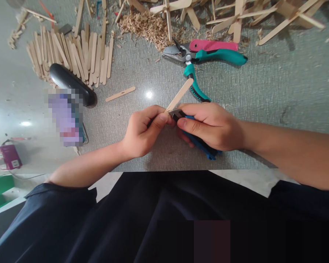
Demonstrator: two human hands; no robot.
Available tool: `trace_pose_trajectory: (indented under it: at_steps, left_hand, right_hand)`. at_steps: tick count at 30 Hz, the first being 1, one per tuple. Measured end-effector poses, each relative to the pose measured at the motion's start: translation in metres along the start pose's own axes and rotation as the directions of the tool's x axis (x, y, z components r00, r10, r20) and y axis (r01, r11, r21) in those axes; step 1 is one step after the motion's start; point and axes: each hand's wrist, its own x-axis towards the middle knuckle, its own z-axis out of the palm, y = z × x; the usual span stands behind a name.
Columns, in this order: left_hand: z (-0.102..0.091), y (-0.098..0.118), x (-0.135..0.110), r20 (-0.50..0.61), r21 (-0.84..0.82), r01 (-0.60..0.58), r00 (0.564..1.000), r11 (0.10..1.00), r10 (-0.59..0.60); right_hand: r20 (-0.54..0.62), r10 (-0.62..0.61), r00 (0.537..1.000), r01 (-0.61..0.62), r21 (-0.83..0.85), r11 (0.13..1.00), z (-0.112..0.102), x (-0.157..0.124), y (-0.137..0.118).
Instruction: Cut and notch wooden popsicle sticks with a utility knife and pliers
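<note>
My left hand (144, 131) pinches the near end of a flat wooden craft stick (180, 94), which slants up and to the right. My right hand (208, 126) is wrapped round a blue-handled cutter (201, 144), its dark jaws (177, 114) touching the stick just beyond my left thumb. Both hands meet over the grey-green table (276, 91), close to its near edge.
Pink-and-teal shears (208, 53) and teal pliers (194, 82) lie just beyond my hands. A pile of sticks (71, 54), a black oblong object (71, 84), one loose stick (120, 94), wood shavings (148, 27) and glued stick frames (263, 14) lie farther back.
</note>
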Motion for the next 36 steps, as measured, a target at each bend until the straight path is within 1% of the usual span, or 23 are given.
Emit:
trace_pose_trajectory:
  at_steps: [4, 7, 9, 13, 17, 23, 28, 31, 34, 36]
  left_hand:
    - [0.001, -0.004, 0.0, -0.044, 0.053, -0.095, 0.994, 0.994, 0.097]
    - [0.004, -0.006, 0.0, -0.092, 0.079, -0.171, 0.98, 0.982, 0.178]
    - [0.005, -0.007, -0.001, -0.123, 0.125, -0.193, 0.97, 0.973, 0.209]
    - [0.006, -0.009, -0.002, -0.146, 0.226, -0.232, 0.952, 0.946, 0.268]
    - [0.005, -0.012, -0.001, -0.14, 0.249, -0.312, 0.925, 0.917, 0.353]
    - [0.005, -0.014, 0.0, -0.124, 0.258, -0.327, 0.922, 0.909, 0.367]
    - [0.004, -0.014, 0.002, -0.085, 0.234, -0.322, 0.933, 0.917, 0.349]
    - [0.002, -0.014, 0.002, -0.089, 0.217, -0.332, 0.93, 0.918, 0.358]
    - [0.001, -0.014, 0.003, -0.08, 0.213, -0.345, 0.926, 0.914, 0.369]
    - [0.001, -0.013, 0.003, -0.067, 0.212, -0.334, 0.933, 0.918, 0.355]
  right_hand:
    - [-0.027, -0.058, 0.998, 0.058, 0.016, 0.998, 0.002, -0.001, 0.006]
    - [-0.052, -0.065, 0.997, 0.068, 0.054, 0.996, 0.004, -0.001, 0.01]
    - [-0.065, -0.074, 0.995, 0.077, 0.051, 0.996, 0.004, -0.002, 0.011]
    - [-0.08, -0.102, 0.991, 0.101, -0.02, 0.995, 0.005, -0.002, 0.011]
    - [-0.071, -0.136, 0.988, 0.126, -0.127, 0.984, 0.006, -0.003, 0.011]
    - [-0.056, -0.182, 0.982, 0.162, -0.254, 0.954, 0.004, -0.004, 0.009]
    - [-0.037, -0.201, 0.979, 0.184, -0.269, 0.946, 0.004, -0.004, 0.006]
    - [-0.028, -0.216, 0.976, 0.2, -0.278, 0.94, 0.003, -0.004, 0.008]
    - [0.0, -0.23, 0.973, 0.217, -0.323, 0.921, 0.0, -0.003, 0.013]
    - [0.01, -0.239, 0.971, 0.228, -0.351, 0.908, -0.001, -0.002, 0.015]
